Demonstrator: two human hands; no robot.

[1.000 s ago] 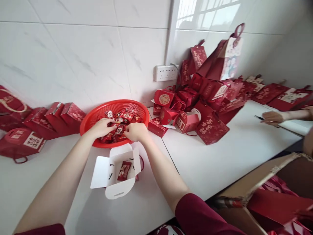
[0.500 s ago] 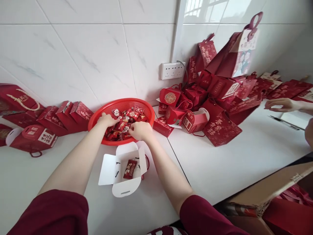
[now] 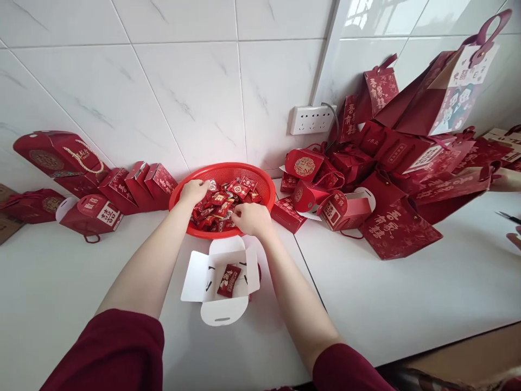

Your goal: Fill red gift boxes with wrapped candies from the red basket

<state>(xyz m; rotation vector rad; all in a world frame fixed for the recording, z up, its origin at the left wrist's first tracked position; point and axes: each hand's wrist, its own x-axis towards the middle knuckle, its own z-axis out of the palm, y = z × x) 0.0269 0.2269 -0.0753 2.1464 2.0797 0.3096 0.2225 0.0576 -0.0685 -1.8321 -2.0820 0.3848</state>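
A red plastic basket (image 3: pixel 266 190) stands against the wall, heaped with wrapped candies (image 3: pixel 222 206) in red, gold and white. Over its left side, my left hand (image 3: pixel 194 192) has its fingers closed, with a pink-and-white wrapped candy (image 3: pixel 211 185) at the fingertips. My right hand (image 3: pixel 252 217) is at the basket's right front, fingers pinched together over the pile; what they hold is hidden. Directly in front of the basket sits an open gift box (image 3: pixel 223 312), white inside, its flaps spread. One dark red wrapped candy (image 3: pixel 228 281) lies on its bottom.
Closed red gift boxes (image 3: pixel 91 214) line the wall on the left. To the right are piled more red boxes (image 3: pixel 303 165) and bags (image 3: pixel 401 228). A power strip (image 3: pixel 311 119) is on the wall. Another person's fingers (image 3: pixel 515 237) and a pen (image 3: pixel 507 217) show at the right edge.
The view has swung left, so everything appears farther right. My left hand has drawn back slightly up and left in the basket. My right hand stays over the candies.
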